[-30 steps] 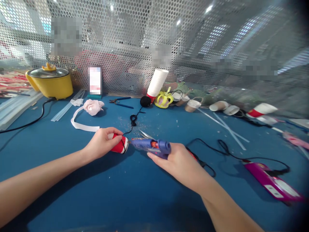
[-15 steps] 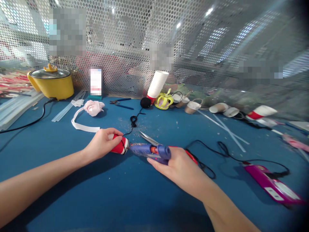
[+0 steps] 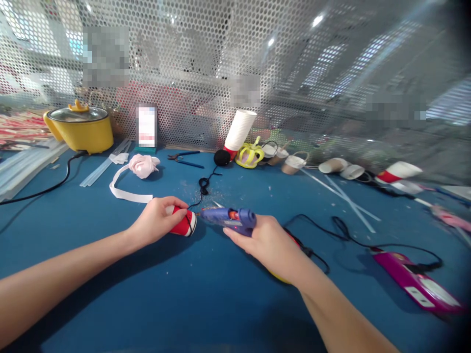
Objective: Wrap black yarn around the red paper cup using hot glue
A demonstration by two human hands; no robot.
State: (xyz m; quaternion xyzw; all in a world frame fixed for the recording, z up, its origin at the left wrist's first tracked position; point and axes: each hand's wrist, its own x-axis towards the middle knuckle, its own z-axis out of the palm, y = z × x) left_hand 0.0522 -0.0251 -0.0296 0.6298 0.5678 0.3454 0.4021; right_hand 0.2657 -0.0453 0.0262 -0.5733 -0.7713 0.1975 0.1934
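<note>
left hand (image 3: 156, 223) wraps from above around a red and white cup (image 3: 182, 223) lying on its side on the blue table (image 3: 206, 294), about mid-table, a little toward the near edge. fingers curled over the cup body, thumb side hidden; cup rim faces right. a thin black cord (image 3: 200, 189) runs from the cup rim toward the far edge, up to a black ball (image 3: 222, 156).

right hand (image 3: 268, 242) is closed about the handle of a blue glue gun (image 3: 230, 218), barrel level and pointing left. nozzle tip sits at the cup rim; actual touch cannot be told. just behind the nozzle a silver blade tip of scissors (image 3: 218, 204) shows, the rest hidden by the gun.

a black cable (image 3: 331, 228) loops to the right of the hand, toward a magenta device (image 3: 414, 282) near the right edge.

along the far edge, against the perforated screen: yellow pot (image 3: 79, 128) with lid at the far left corner, clear glue sticks (image 3: 103, 166) beside it, a pink fabric flower (image 3: 143, 164) on a white ribbon (image 3: 123, 191), pliers (image 3: 184, 158), a tilted stack of white cups (image 3: 239, 130), a yellow crown (image 3: 250, 153), and more paper cups (image 3: 342, 165) lying toward the right.
</note>
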